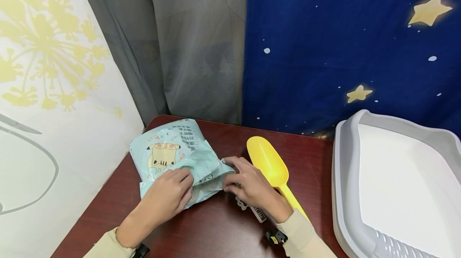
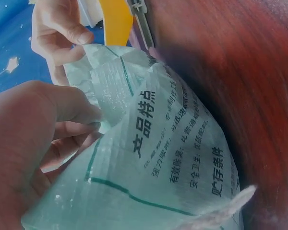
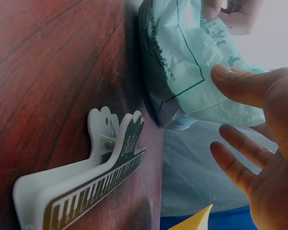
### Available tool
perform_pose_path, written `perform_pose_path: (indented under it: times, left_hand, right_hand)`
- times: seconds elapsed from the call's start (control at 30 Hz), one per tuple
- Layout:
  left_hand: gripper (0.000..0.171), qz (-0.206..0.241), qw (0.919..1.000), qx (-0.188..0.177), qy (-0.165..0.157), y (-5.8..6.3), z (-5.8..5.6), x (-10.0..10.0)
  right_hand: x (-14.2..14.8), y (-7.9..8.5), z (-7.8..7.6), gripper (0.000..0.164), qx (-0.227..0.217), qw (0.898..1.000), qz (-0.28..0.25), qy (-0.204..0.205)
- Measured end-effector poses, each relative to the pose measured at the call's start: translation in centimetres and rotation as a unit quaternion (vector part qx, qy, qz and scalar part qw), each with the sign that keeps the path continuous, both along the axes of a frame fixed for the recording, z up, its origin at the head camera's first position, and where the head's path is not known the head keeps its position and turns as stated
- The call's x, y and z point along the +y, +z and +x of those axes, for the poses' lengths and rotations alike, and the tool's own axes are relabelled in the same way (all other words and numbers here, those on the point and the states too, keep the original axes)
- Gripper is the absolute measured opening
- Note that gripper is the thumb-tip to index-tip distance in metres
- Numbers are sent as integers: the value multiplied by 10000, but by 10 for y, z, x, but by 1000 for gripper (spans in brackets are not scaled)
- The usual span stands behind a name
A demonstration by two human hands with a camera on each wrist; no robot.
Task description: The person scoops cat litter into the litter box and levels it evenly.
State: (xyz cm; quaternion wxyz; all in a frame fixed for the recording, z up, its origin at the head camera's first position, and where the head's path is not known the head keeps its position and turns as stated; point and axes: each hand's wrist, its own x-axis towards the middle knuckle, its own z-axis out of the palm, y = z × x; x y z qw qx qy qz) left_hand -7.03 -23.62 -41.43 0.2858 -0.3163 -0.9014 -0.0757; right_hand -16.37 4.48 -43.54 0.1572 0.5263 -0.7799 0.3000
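A pale blue plastic litter bag [image 1: 205,154] with a cartoon animal and printed text lies on the table, its mouth parted toward me. Grey granules [image 1: 207,191] show inside the opening. My left hand [image 1: 167,194] pinches the near left edge of the mouth between thumb and fingers. At the right corner, my right hand [image 1: 250,184] pinches the film. In the right wrist view, the thumb of my right hand [image 3: 278,115] presses on the bag's film [image 3: 192,62] while two fingers stand spread away from it.
A yellow scoop [image 1: 268,162] lies right of the bag, its handle partly behind my right forearm. Under that forearm is a white clip [image 3: 86,177] with a piano-key print. A grey-rimmed litter tray [image 1: 345,194] stands at the right. Curtains [image 1: 201,50] hang behind the dark red table [image 1: 201,234].
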Motion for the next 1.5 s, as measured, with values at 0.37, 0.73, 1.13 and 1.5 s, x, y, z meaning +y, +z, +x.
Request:
perform_pose_path:
  times: [0.37, 0.73, 1.13, 1.5]
  left_hand:
    - [7, 267, 9994, 233, -52, 4, -1, -5]
    - [22, -64, 9994, 210, -283, -2, -4, -5]
    - [38, -888, 9954, 39, 366, 1, 2, -5]
    - [56, -1080, 9932, -199, 397, 2, 7, 1]
  right_hand:
    - [-2, -4, 0, 18, -37, 9996, -249, 82]
    - [-10, 5, -2, 10, -218, 9990, -364, 104]
    - [-13, 6, -3, 30, -217, 9985, -493, -49]
    - [-15, 9, -3, 34, -295, 9977, -609, -67]
